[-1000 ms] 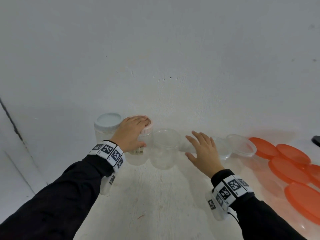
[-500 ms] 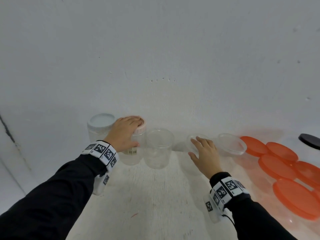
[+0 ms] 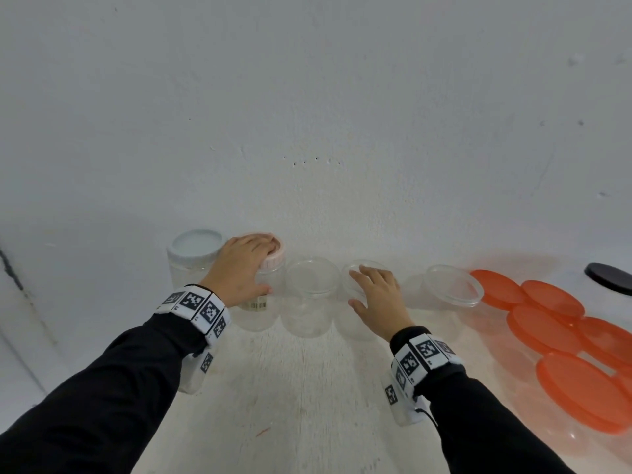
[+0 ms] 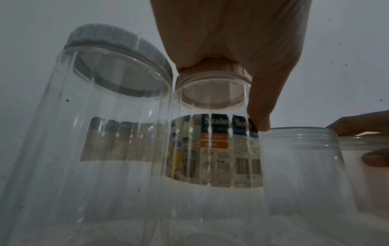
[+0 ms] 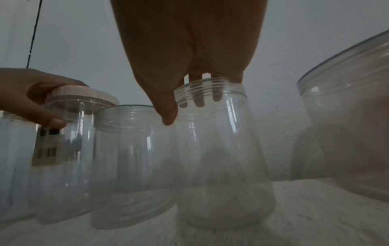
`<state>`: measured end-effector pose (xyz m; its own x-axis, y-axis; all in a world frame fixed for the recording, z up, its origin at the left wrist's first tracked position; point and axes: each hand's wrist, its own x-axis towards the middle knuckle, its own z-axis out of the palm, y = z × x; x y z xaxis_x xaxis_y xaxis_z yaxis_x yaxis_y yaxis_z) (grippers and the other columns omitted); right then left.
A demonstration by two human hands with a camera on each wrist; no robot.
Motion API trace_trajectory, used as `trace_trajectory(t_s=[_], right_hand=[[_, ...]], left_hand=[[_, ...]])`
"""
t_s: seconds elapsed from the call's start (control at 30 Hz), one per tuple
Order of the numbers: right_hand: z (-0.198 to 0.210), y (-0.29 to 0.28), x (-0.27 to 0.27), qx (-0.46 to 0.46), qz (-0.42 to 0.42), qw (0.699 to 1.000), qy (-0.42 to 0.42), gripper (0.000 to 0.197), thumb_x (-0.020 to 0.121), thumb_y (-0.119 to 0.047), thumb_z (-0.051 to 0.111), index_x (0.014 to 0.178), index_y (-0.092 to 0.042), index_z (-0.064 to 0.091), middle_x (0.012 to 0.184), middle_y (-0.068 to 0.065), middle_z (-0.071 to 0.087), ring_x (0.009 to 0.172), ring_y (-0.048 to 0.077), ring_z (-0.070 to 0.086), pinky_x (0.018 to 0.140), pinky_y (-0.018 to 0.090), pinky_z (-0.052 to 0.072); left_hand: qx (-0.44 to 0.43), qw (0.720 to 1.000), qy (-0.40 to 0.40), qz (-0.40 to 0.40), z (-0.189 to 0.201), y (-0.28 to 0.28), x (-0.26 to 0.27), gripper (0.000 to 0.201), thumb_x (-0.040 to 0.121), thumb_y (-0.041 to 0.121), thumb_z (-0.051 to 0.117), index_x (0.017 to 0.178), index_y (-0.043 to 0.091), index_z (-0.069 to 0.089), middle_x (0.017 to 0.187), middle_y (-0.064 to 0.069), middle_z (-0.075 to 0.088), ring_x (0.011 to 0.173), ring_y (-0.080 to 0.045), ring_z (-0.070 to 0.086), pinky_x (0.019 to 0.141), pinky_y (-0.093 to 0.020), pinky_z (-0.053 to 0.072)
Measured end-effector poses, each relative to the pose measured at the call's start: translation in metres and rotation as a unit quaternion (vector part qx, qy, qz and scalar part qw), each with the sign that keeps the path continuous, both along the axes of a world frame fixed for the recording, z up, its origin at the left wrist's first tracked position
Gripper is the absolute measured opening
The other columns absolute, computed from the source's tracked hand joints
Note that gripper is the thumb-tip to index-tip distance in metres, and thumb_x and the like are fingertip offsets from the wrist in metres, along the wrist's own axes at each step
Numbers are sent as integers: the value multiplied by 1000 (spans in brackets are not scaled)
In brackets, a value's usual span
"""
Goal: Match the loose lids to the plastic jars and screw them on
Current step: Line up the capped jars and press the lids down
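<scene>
Pink-lidded jar (image 3: pixel 261 295) capped, left hand (image 3: pixel 239 268) clasping pink lid (image 4: pixel 214 73); right hand (image 3: pixel 376 295) gripping open jar (image 5: pixel 216 149) rim, matching lid needed next.

Both your arms are covered to the wrist by long black sleeves (image 3: pixel 102 381), plain and unmarked. Around each wrist you wear a white band (image 3: pixel 195 307) printed with square black-and-white fiducial markers set side by side, one band on the left and a matching band (image 3: pixel 422 357) on the right. Beneath each band hangs a white camera housing (image 3: pixel 405 410) carrying another such marker, and a thin black cable (image 3: pixel 427 413) loops from the right one. Your hands are bare.
</scene>
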<state>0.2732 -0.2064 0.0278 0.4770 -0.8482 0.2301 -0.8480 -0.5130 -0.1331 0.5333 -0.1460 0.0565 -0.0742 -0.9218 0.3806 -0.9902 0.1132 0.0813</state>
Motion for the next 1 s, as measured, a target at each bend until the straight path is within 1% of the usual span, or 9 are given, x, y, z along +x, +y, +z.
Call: trace_trajectory(t_s=[0.23,0.3,0.37,0.43,0.5,0.6,0.7,0.83,1.0], right_hand=[[6,1,0,20,11,998,57,59,96,-41,43,147,-22,21,155,3,17,141,25,16,116,41,10],[13,-1,-8,38,22,998,39,58,97,-44,39,148,-23,20,156,2,15,142,24,14,116,45,8],[19,-7,-21,11,12,1000,-7,55,97,-42,38,146,-20,26,155,3,20,141,24,20,116,45,13],[24,-16,-41,-30,-25,999,-36,51,97,-38,42,142,-17,35,152,6,28,139,25,26,115,44,18],[27,-25,-62,-37,-85,996,-16,52,95,-38,46,141,-18,37,152,6,27,139,27,25,114,46,19],[27,-36,-89,3,-174,984,37,60,92,-46,49,144,-23,30,155,4,18,140,31,18,113,52,15],[22,-40,-105,70,-222,972,43,64,91,-48,50,146,-26,25,156,4,14,140,35,15,111,56,15],[14,-35,-111,70,-209,975,23,58,93,-36,50,145,-24,28,152,7,24,136,35,21,107,50,31],[20,-11,-108,39,-177,983,38,56,91,-39,53,142,-26,33,145,4,36,127,33,32,97,40,39]], left_hand=[[-3,1000,-6,-1,-1,-1,2,85,69,43,76,140,17,37,148,2,35,137,-14,28,111,-32,17],[0,1000,-9,0,-1,-2,2,85,69,44,75,140,17,37,148,2,34,137,-14,28,111,-32,17],[1,1000,-9,-1,-1,-2,2,84,70,44,75,140,17,37,148,2,34,137,-15,27,111,-32,17],[-2,1000,-7,0,-2,-1,2,83,70,44,75,139,17,37,148,2,34,137,-15,28,111,-32,17],[-1,1000,-9,1,-2,-1,2,83,70,43,75,139,16,37,148,2,34,137,-14,28,111,-31,17],[4,1000,-12,-1,-1,-2,1,83,71,43,74,140,16,36,149,2,33,137,-15,27,111,-31,16],[4,1000,-9,-7,-1,-1,2,79,74,44,71,140,15,36,149,0,33,137,-16,27,111,-32,17],[-15,1000,-3,-16,0,0,1,62,85,40,61,137,14,41,145,-1,38,134,-18,33,109,-34,20],[-10,1000,17,-21,3,2,0,58,85,38,62,135,13,45,141,-2,43,127,-21,39,106,-35,25]])
